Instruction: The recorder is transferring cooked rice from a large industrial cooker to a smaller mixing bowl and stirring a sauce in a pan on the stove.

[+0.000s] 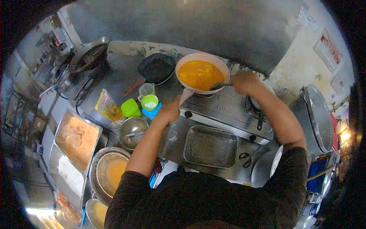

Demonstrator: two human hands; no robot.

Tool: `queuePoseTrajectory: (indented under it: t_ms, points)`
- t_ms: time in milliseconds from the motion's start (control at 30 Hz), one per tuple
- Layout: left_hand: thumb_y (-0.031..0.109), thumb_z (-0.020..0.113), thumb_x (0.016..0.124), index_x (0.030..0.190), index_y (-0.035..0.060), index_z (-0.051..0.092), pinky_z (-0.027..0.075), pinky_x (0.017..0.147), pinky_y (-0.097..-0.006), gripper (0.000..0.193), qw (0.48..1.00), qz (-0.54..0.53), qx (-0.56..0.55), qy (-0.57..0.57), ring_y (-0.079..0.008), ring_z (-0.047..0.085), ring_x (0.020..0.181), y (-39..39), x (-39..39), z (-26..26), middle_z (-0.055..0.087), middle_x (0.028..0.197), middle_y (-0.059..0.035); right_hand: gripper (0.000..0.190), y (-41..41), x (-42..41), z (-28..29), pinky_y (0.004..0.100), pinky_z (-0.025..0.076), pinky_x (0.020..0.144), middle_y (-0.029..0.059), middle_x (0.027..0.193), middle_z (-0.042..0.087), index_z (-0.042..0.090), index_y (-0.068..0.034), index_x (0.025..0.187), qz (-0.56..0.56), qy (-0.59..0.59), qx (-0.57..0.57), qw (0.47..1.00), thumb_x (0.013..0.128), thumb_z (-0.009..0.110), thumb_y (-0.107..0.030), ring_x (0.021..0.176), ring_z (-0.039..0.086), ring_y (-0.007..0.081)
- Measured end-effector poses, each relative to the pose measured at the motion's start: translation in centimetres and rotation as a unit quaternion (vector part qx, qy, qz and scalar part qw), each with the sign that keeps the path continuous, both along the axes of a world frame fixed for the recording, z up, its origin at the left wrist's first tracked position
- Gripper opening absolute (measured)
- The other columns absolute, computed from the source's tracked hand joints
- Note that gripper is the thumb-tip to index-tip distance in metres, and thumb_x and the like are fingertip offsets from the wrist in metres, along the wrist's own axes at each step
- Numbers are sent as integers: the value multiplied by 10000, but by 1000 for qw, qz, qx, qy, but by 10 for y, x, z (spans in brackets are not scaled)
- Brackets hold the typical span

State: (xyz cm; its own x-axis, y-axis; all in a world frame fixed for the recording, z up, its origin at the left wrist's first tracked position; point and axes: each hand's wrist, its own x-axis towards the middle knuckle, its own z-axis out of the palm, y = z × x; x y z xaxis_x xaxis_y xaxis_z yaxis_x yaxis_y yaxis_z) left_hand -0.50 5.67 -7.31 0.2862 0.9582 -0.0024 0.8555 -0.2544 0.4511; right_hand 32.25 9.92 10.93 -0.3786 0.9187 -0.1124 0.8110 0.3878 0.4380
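Observation:
A light pink frying pan (183, 83) full of orange-yellow liquid, perhaps a sauce (200, 73), stands on the left burner of a two-burner gas stove (220, 110). My left hand (171, 111) grips the pan's pale handle (186, 96). At the pan's right side, my right hand (246, 81) is closed around the handle of a dark utensil (218, 86), a ladle or turner. Its head dips into the liquid near the right rim; the covered part is hidden. A small pan (260, 124) with a black handle sits on the right burner, partly behind my right forearm.
A wire basket tray (211, 147) and black scissors (247, 160) lie before the stove. To the left are a dark pan (156, 68), a green container (131, 108), a steel bowl (132, 133), and metal trays (94, 137). A large pot (310, 128) stands right.

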Motion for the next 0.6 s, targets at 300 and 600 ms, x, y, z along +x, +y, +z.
queuePoseTrajectory:
  t_ms: [300, 600]
  points:
    - [80, 464, 877, 1530, 57, 309, 478, 983, -534, 672, 997, 18, -75, 28, -449, 625, 1112, -11, 9, 36, 624, 1212, -318, 221, 5, -47, -51, 469, 590, 724, 199, 960, 734, 749, -27, 925, -59, 143, -5, 988, 857, 573, -142, 883, 733, 348]
    - [85, 535, 860, 1498, 11, 327, 484, 968, -539, 674, 999, -12, -32, 30, -456, 631, 1093, -8, 4, 22, 642, 1159, -322, 304, 51, -72, -80, 467, 585, 801, 193, 1067, 730, 755, -58, 1030, -14, 217, 64, 974, 920, 506, -194, 970, 730, 318]
